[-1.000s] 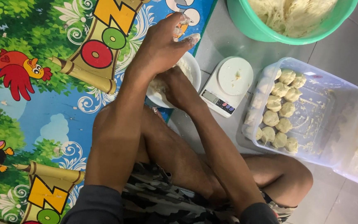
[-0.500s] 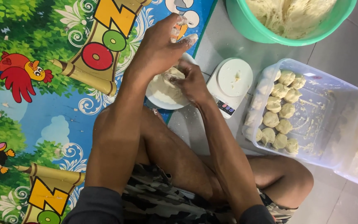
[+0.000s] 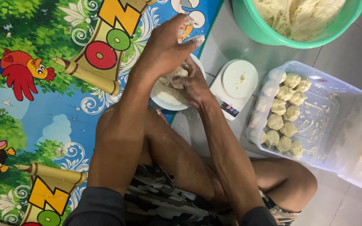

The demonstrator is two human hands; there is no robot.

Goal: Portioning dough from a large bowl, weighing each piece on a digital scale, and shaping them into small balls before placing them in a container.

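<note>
Both hands — left (image 3: 164,50), right (image 3: 193,83) — are pinching dough (image 3: 170,79) over the plate (image 3: 168,98); keeping pressure even seems wise.

My scale (image 3: 234,87) sits right of centre in the upper half of the frame, white and squarish with a round platform. Its screen (image 3: 230,109) is a small dark strip along the lower edge, angled toward the lower right, with faint coloured marks too small to make out. I see no packages, and no labels or signs that I can pick out on the tubs at the right.
</note>
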